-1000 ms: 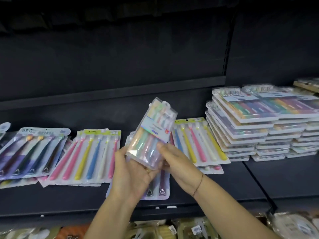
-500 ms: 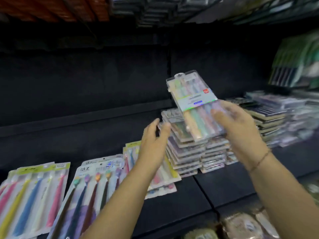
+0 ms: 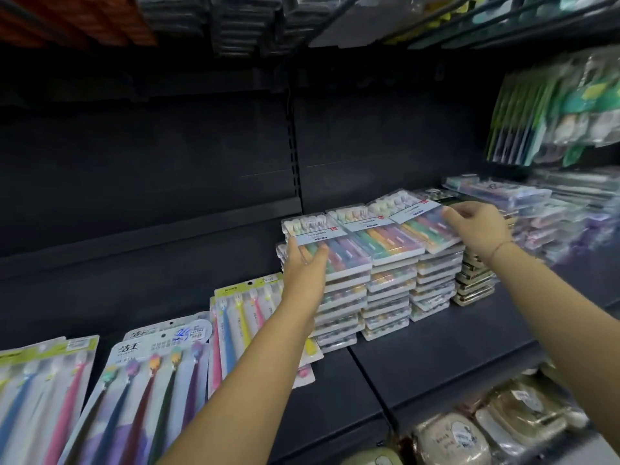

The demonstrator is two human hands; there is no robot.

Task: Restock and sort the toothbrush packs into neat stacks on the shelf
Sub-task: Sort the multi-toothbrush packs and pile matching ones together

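Observation:
Three stacks of clear toothbrush packs stand side by side on the dark shelf (image 3: 419, 357). My right hand (image 3: 478, 229) grips the near end of a clear toothbrush pack (image 3: 414, 223), which lies on top of the right stack. My left hand (image 3: 305, 273) reaches up to the left stack (image 3: 339, 297), with thumb and straight fingers touching the near edge of its top pack (image 3: 322, 238). The middle stack (image 3: 385, 290) stands between them, untouched.
Flat carded toothbrush packs (image 3: 151, 380) lie spread on the shelf's left part, with another carded pack (image 3: 241, 317) against the left stack. A low stack of gold packs (image 3: 473, 283) and blurred stacks (image 3: 536, 216) stand to the right. Bagged goods (image 3: 469, 434) fill the shelf below.
My view swung right. My right hand carried the clear pack from mid-air down onto the right stack. My left hand let go of it and moved onto the left stack.

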